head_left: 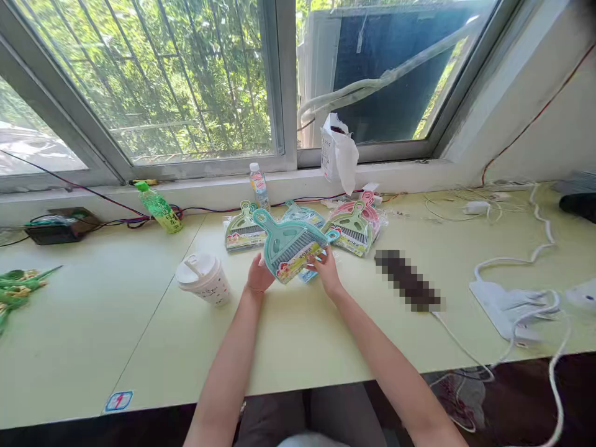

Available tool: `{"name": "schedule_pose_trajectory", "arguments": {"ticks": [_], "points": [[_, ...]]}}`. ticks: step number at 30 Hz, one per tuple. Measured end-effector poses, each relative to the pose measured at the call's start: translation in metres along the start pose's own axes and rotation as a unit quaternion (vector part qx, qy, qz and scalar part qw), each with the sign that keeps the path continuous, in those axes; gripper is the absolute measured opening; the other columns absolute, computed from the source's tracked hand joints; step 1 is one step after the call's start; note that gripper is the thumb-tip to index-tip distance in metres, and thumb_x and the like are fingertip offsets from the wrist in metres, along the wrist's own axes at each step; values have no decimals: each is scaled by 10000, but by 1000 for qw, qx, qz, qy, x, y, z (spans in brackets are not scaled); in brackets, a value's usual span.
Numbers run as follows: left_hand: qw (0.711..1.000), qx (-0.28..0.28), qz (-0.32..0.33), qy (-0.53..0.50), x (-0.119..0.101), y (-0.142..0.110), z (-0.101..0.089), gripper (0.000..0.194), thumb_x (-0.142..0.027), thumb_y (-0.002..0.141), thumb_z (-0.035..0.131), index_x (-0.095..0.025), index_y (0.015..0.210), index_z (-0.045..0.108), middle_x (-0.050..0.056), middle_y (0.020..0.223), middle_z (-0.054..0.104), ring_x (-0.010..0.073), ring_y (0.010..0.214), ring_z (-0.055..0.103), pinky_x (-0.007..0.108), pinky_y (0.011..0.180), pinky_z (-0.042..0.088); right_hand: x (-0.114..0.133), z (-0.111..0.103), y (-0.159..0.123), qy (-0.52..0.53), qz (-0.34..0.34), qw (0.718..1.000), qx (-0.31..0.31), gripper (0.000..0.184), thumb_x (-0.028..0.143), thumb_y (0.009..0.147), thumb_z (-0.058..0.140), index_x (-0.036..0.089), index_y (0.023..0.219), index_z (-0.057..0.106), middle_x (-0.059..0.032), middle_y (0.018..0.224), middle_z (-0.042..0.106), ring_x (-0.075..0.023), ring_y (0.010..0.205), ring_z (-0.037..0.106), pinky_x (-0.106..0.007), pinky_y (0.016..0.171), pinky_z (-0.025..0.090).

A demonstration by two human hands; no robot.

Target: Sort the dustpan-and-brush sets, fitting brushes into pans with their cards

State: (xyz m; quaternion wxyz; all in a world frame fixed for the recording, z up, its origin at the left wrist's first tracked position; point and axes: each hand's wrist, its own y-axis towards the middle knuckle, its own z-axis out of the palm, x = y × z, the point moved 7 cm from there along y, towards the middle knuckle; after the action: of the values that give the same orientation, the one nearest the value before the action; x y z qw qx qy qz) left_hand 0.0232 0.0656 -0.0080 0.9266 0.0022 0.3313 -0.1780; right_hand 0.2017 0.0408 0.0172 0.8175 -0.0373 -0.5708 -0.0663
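Note:
Between my two hands is a teal dustpan and brush set (291,243) with a yellow printed label, held tilted above the table. My left hand (261,274) grips its lower left edge, the fingertips hidden behind it. On the other side, my right hand (326,270) has its fingers closed on the lower right edge by the label. Behind the held set lie more packaged sets: a green one (244,233) at left, a blue one (305,214) in the middle, and a green one (351,228) overlapping a pink one (370,211) at right.
A lidded paper cup (207,282) stands left of my left arm. Farther back are a green bottle (161,208) and a clear bottle (259,186). A blurred dark object (407,279), a white power strip (505,307) and cables lie at right. An opened white packet (339,152) sits by the window.

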Motion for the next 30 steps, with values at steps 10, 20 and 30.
{"name": "schedule_pose_trajectory", "arguments": {"ticks": [10, 20, 30], "points": [[990, -6, 124, 69, -29, 15, -9, 357, -335, 952, 376, -183, 1183, 602, 47, 1276, 589, 165, 1271, 452, 326, 1097, 318, 14, -23, 12, -55, 15, 998, 19, 529, 408, 512, 800, 184, 950, 606, -33, 810, 677, -181, 668, 651, -359, 619, 589], [969, -38, 60, 235, -17, 23, -15, 458, -473, 854, 544, -108, 1116, 632, 163, 1067, 680, 243, 904, 676, 379, 816, 534, 25, -45, 19, -76, -6, 997, -16, 504, 375, 544, 779, 181, 980, 618, -31, 816, 678, -189, 750, 650, -335, 635, 582], [989, -92, 117, 13, -57, 14, -42, 556, -476, 947, 273, -150, 1390, 349, 169, 1282, 548, 225, 1141, 568, 310, 771, 557, 39, -78, 22, 5, -43, 994, -104, 473, 404, 574, 770, 209, 964, 587, -23, 866, 657, -172, 807, 638, -312, 685, 568]]}}
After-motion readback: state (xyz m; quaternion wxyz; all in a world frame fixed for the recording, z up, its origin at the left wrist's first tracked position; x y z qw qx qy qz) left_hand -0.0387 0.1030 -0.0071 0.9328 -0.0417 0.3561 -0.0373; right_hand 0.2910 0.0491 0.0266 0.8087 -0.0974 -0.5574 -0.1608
